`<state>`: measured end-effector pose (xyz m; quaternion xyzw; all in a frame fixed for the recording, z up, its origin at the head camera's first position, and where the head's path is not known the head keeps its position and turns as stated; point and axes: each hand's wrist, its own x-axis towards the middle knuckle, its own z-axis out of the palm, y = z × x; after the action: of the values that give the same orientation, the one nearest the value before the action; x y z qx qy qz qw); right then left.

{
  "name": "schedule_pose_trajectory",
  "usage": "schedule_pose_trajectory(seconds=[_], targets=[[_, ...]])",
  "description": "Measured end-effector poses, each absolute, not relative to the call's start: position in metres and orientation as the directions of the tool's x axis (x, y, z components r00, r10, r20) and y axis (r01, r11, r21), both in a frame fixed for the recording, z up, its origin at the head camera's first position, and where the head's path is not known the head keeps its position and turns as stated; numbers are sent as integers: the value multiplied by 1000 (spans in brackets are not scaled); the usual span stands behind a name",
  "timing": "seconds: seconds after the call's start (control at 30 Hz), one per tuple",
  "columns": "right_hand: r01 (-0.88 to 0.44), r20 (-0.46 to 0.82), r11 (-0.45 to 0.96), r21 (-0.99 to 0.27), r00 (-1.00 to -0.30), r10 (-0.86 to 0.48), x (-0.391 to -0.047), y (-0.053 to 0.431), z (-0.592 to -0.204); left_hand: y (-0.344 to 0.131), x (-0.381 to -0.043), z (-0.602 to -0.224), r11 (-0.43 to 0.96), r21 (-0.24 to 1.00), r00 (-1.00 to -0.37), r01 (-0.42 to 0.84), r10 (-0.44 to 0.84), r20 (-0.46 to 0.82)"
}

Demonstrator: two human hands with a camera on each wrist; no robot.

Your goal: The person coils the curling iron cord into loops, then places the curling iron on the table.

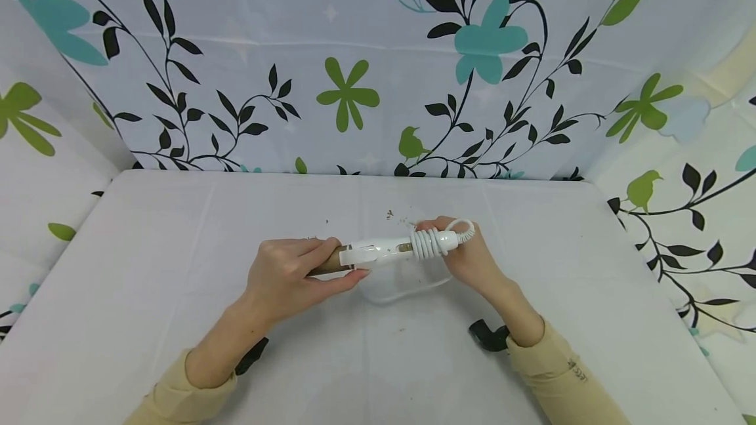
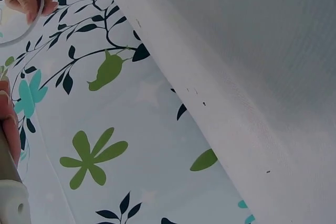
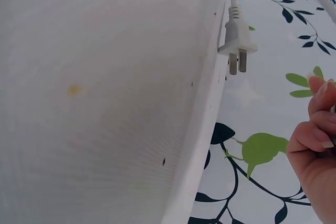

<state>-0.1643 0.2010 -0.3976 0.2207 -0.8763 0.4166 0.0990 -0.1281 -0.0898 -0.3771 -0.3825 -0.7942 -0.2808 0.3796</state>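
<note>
Beige sleeves (image 1: 561,366) reach over the white worktop (image 1: 313,372), where a white-and-brown corded wand (image 1: 372,252) is held up between two hands. Fingers of the left hand (image 1: 283,277) grasp its brown end; the right hand's (image 1: 481,261) curl around the white cord (image 1: 426,244) beside its wound coils, a two-pronged plug (image 3: 239,38) nearby.

A wide white tabletop (image 1: 590,267), faintly creased from front to back; a few small brown crumbs (image 1: 390,214) lie loose toward its far side (a tiny dark speck (image 1: 327,221) sits to their left).
</note>
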Motion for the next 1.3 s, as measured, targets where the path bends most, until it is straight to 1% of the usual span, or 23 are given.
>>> schedule_pose_trajectory(seconds=[0.1,0.17,0.23,0.27,0.37,0.43,0.53,0.63,0.83,1.17,1.3], targets=[[-400,317,584,-706,-916,-244,-165,202,-397,-91,-128,-376,568,174,-438,805,370,819],[-355,289,593,-722,-934,-207,-166,204,-396,-91,-128,-374,578,179,-440,796,350,827],[-324,246,586,-742,-946,-212,-165,205,-396,-92,-128,-373,590,178,-437,788,332,836],[-329,227,582,-743,-943,-244,-165,205,-396,-93,-128,-372,598,179,-438,782,322,839],[-375,184,560,-739,-912,-367,-164,205,-395,-94,-129,-371,633,204,-467,747,280,839],[-420,183,528,-738,-878,-442,-164,205,-395,-96,-129,-370,664,233,-501,710,245,830],[-467,210,497,-731,-848,-487,-163,204,-396,-99,-130,-371,700,259,-538,666,209,817],[-495,216,500,-710,-830,-513,-163,203,-397,-99,-130,-372,709,272,-566,651,214,796],[-548,189,489,-678,-773,-605,-162,199,-399,-98,-129,-375,679,304,-582,668,222,783],[-573,142,414,-707,-689,-710,-159,197,-397,-95,-128,-374,654,336,-601,678,230,765],[-582,137,411,-702,-677,-724,-159,198,-397,-94,-128,-374,669,328,-604,667,228,763]])
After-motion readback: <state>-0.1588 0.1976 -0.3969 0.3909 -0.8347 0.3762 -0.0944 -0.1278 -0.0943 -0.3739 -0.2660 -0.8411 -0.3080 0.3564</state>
